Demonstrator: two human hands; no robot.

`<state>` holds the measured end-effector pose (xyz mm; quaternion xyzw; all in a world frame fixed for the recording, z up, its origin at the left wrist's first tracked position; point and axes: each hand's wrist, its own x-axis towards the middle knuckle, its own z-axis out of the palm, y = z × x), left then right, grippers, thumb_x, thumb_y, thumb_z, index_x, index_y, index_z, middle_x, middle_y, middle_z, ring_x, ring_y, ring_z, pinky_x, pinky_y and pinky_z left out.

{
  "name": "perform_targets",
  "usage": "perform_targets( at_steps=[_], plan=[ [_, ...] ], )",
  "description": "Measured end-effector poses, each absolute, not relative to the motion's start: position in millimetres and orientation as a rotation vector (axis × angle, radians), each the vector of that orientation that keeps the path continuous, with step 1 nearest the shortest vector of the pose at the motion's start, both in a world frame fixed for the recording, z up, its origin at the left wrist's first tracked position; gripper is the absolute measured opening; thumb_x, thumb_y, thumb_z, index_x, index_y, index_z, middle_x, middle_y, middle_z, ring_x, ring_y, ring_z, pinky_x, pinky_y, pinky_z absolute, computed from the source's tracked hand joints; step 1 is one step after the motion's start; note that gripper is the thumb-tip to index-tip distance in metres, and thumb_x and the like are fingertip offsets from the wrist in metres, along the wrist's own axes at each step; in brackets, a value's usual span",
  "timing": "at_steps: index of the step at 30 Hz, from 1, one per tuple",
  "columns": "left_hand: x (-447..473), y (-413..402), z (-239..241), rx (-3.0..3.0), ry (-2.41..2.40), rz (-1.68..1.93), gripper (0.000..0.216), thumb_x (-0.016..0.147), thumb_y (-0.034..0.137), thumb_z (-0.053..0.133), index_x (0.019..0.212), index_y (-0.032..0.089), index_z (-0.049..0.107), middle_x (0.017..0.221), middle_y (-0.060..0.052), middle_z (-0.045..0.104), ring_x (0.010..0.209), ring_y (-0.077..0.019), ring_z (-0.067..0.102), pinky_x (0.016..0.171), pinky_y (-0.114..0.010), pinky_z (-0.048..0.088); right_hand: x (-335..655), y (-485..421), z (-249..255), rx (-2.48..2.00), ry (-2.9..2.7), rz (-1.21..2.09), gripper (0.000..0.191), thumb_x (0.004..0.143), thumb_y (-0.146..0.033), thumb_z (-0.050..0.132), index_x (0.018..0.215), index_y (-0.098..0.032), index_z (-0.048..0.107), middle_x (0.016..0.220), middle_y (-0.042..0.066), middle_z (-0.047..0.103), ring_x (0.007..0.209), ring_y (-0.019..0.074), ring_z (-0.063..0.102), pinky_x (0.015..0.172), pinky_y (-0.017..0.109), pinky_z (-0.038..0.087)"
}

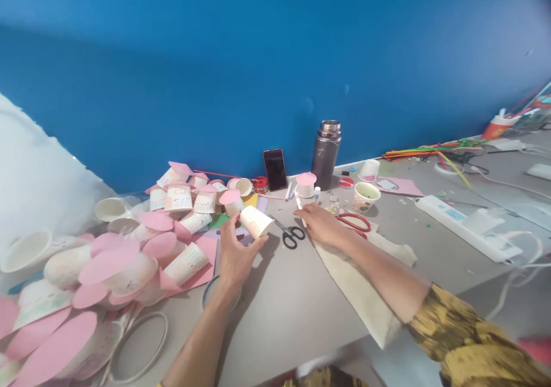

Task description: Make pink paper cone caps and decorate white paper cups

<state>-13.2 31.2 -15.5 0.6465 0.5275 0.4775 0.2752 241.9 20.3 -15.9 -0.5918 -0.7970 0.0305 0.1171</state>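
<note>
My left hand (235, 255) is closed round a white paper cup (255, 221), held on its side above the grey table (293, 301). Farther right, my right hand (321, 224) rests on the table with its fingers pinched on a thin white pen or stick (300, 208). Black-handled scissors (289, 233) lie between the two hands. Just beyond the right hand lie red-handled scissors (355, 222), and a paper cup with a pink disc on top (306, 185) stands there.
A big heap of paper cups with pink discs (129, 255) fills the left side. Against the blue wall stand a phone (275, 169) and a metal flask (326, 153). A cloth (361, 283) lies under my right forearm. A power strip (469, 226) and cables lie right.
</note>
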Motion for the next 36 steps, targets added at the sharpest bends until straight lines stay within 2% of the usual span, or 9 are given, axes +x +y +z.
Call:
perform_targets(
  at_steps=[6,12,15,18,20,25,27,31,36],
  plan=[
    [-10,31,-19,1.711,1.386,1.276,0.076,0.068,0.036,0.081,0.136,0.023,0.049,0.137,-0.013,0.050,0.130,-0.0330,0.052,0.099,-0.051,0.055,239,21,-17,-1.763,-2.344,0.081,0.048,0.084,-0.002,0.055,0.128,-0.017,0.068,0.114,0.014,0.068,0.112,0.0290,0.057,0.093,0.038,0.046],
    [-10,31,-19,1.731,1.399,1.259,0.074,0.069,0.038,0.081,0.134,0.023,0.050,0.133,-0.013,0.051,0.129,-0.0340,0.054,0.101,-0.054,0.055,236,16,-5,-1.822,-2.262,0.108,0.039,0.081,-0.005,0.060,0.111,-0.024,0.077,0.103,0.007,0.074,0.104,0.0271,0.062,0.086,0.033,0.046],
    [-11,32,-18,1.713,1.417,1.229,0.074,0.070,0.040,0.082,0.134,0.023,0.049,0.135,-0.013,0.050,0.130,-0.0332,0.053,0.103,-0.054,0.054,247,19,2,-1.943,-2.067,0.082,0.036,0.090,-0.013,0.055,0.117,-0.026,0.075,0.109,0.007,0.076,0.104,0.0263,0.065,0.084,0.033,0.047],
    [-10,31,-16,1.670,1.466,1.200,0.075,0.069,0.042,0.083,0.133,0.023,0.049,0.136,-0.013,0.048,0.128,-0.0328,0.054,0.103,-0.054,0.054,263,25,8,-2.095,-1.824,0.030,0.041,0.102,-0.023,0.038,0.130,-0.022,0.067,0.121,0.010,0.074,0.106,0.0264,0.067,0.086,0.035,0.047],
    [-9,30,-15,1.646,1.476,1.189,0.073,0.070,0.041,0.083,0.133,0.023,0.050,0.136,-0.013,0.049,0.126,-0.0323,0.056,0.103,-0.055,0.054,270,28,10,-2.163,-1.739,0.028,0.043,0.105,-0.029,0.033,0.133,-0.021,0.065,0.118,0.011,0.075,0.104,0.0266,0.069,0.084,0.035,0.047],
    [-6,27,-13,1.640,1.419,1.209,0.070,0.071,0.038,0.082,0.133,0.024,0.052,0.137,-0.013,0.052,0.130,-0.0330,0.054,0.105,-0.055,0.052,266,27,7,-2.213,-1.824,0.136,0.026,0.097,-0.036,0.053,0.103,-0.024,0.075,0.099,0.008,0.079,0.093,0.0262,0.072,0.079,0.032,0.046],
    [-5,26,-13,1.648,1.397,1.205,0.069,0.072,0.037,0.082,0.133,0.024,0.052,0.138,-0.013,0.052,0.132,-0.0336,0.052,0.106,-0.055,0.051,259,25,4,-2.212,-1.898,0.185,0.021,0.093,-0.038,0.061,0.099,-0.024,0.075,0.096,0.008,0.079,0.092,0.0268,0.072,0.079,0.033,0.046],
    [-6,26,-15,1.680,1.355,1.175,0.070,0.074,0.035,0.079,0.136,0.023,0.048,0.142,-0.014,0.051,0.133,-0.0326,0.052,0.108,-0.053,0.051,251,24,-2,-2.224,-1.997,0.216,0.029,0.090,-0.035,0.065,0.115,-0.022,0.070,0.104,0.011,0.079,0.097,0.0303,0.072,0.081,0.036,0.047],
    [-7,26,-16,1.630,1.310,1.140,0.073,0.073,0.030,0.078,0.139,0.022,0.046,0.147,-0.016,0.050,0.135,-0.0329,0.053,0.108,-0.051,0.051,245,22,-5,-2.247,-2.061,0.181,0.041,0.093,-0.022,0.057,0.134,-0.023,0.058,0.114,0.015,0.075,0.101,0.0322,0.072,0.083,0.039,0.047]
  ],
)
